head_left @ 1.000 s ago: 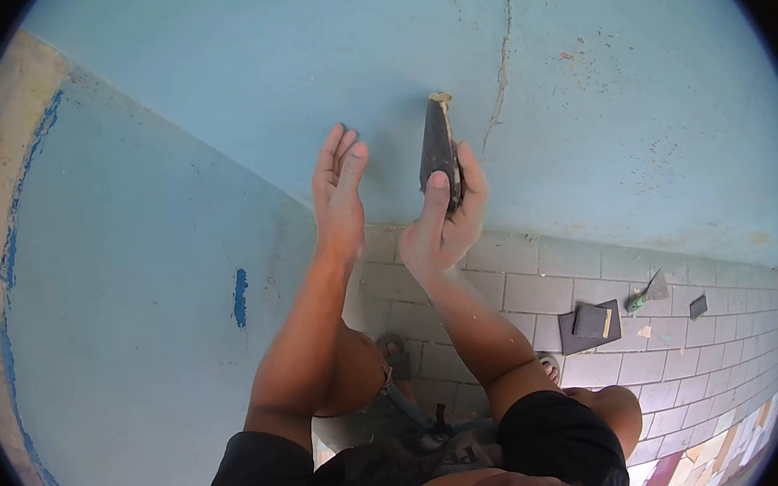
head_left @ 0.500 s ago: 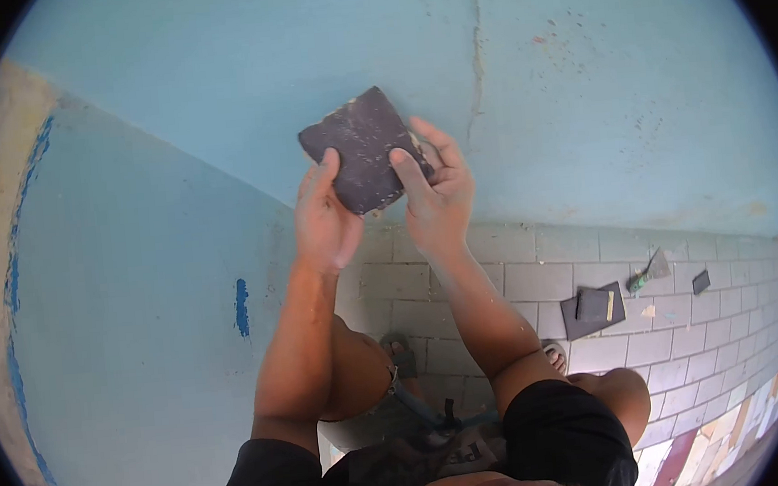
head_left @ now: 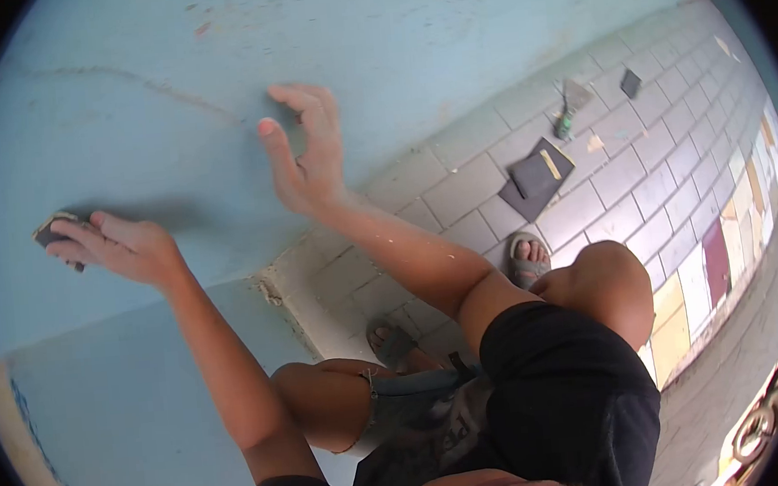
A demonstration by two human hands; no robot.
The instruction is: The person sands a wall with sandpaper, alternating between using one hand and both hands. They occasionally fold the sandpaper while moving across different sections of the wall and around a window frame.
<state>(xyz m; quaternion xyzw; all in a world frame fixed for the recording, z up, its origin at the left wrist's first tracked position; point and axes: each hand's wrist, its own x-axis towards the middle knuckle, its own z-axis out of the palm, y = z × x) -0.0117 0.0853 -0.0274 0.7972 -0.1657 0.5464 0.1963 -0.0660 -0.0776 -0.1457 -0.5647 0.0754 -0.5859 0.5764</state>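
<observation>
At the far left, my left hand [head_left: 125, 250] is closed on a dark sanding block [head_left: 61, 229], which lies against the light blue wall [head_left: 190, 158]. Pale material shows along the block's top edge. Nothing is in my right hand [head_left: 306, 153]; its fingers are apart and curved, close to the wall and to the right of a long crack [head_left: 157, 86]. Pale dust coats the fingers of both hands.
On the tiled floor [head_left: 463, 196] at the right lie dark sheets [head_left: 535, 179], a scraper with a green handle [head_left: 564, 124] and a small dark piece [head_left: 631, 84]. My sandalled feet stand nearer. A wall corner runs along the lower left.
My right hand has let go of the dark block. My left hand has carried it left to the wall. The view has turned, so the floor and its items appear higher.
</observation>
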